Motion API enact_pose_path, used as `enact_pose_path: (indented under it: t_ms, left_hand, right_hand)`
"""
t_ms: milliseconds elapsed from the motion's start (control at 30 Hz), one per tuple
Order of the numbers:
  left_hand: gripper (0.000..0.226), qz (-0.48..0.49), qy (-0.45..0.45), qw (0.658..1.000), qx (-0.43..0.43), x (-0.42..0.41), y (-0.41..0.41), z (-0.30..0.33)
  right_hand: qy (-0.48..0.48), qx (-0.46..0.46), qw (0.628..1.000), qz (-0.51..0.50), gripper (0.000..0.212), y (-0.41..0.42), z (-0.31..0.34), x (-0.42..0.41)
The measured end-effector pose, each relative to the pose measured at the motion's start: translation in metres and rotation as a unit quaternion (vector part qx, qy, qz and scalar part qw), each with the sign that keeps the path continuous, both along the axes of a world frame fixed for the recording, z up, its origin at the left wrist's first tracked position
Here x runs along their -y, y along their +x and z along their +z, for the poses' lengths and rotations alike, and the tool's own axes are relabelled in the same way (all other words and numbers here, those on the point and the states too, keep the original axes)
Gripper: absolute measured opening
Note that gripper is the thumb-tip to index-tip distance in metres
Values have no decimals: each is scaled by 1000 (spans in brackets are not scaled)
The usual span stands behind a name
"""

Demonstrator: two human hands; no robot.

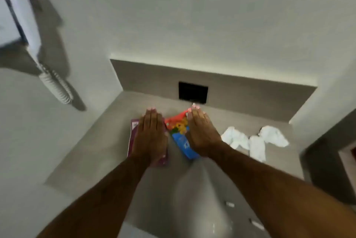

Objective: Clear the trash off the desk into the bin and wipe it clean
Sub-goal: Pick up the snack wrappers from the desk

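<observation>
Both hands reach forward over the grey surface (92,153), palms down and fingers stretched flat, gripping nothing. The left hand (149,135) lies over a purple wrapper (133,132), which shows only as a strip along the hand's left edge and a small corner below the wrist; whether the palm presses on it or hovers just above cannot be told. The right hand (202,133) covers the right part of a colourful packet (178,132), red at the far end, yellow and green in the middle, blue at the near end. The packet lies in the gap between the two hands and runs under the right palm, its blue end poking out near the right wrist.

To the right of the right hand, apart from it, lie crumpled white tissues (254,141) in a loose cluster on the surface. Beyond the fingertips of the right hand, a black rectangular panel (193,92) sits in the low back wall. Far to the left of the left hand and above it, a white wall-mounted device with a coiled cord (55,85) hangs on the wall. Nearer than the wrists, between the forearms, a smooth grey rounded shape (204,199) is blurred. The whole view is soft with motion blur.
</observation>
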State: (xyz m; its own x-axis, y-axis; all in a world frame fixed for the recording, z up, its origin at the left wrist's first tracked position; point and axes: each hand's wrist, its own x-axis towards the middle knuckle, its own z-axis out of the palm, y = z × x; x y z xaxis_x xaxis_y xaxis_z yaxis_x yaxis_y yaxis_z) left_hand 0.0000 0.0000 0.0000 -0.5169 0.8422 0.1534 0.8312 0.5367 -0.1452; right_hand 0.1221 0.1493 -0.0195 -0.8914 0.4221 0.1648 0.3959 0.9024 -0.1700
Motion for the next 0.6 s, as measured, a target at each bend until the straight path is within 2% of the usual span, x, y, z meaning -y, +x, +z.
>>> enact_pose_path:
  t_ms: [167, 233, 300, 400, 467, 533, 600]
  left_hand:
    - [80, 45, -131, 985, 100, 12, -25, -37]
    - [83, 69, -183, 965, 172, 11, -34, -37]
    - [84, 79, -230, 945, 218, 5, -40, -30]
    - [82, 42, -247, 945, 211, 4, -46, -22]
    - [76, 7, -198, 960, 199, 9, -46, -20]
    - [65, -23, -152, 971, 185, 13, -43, -21]
    - [51, -18, -154, 972, 177, 16, -37, -20]
  right_hand:
    - [-60, 142, 988, 22, 86, -16, -22, -6]
    - [-63, 191, 979, 7, 97, -21, -17, -9]
    - [-76, 242, 967, 6, 98, -28, -5, -14]
    - [-13, 275, 958, 78, 68, -40, 5, -12]
    - [-42, 247, 963, 98, 47, -47, 8, -6]
    - [-65, 248, 963, 89, 36, -51, 10, 2]
    - [-71, 243, 966, 48, 33, -50, 8, 9]
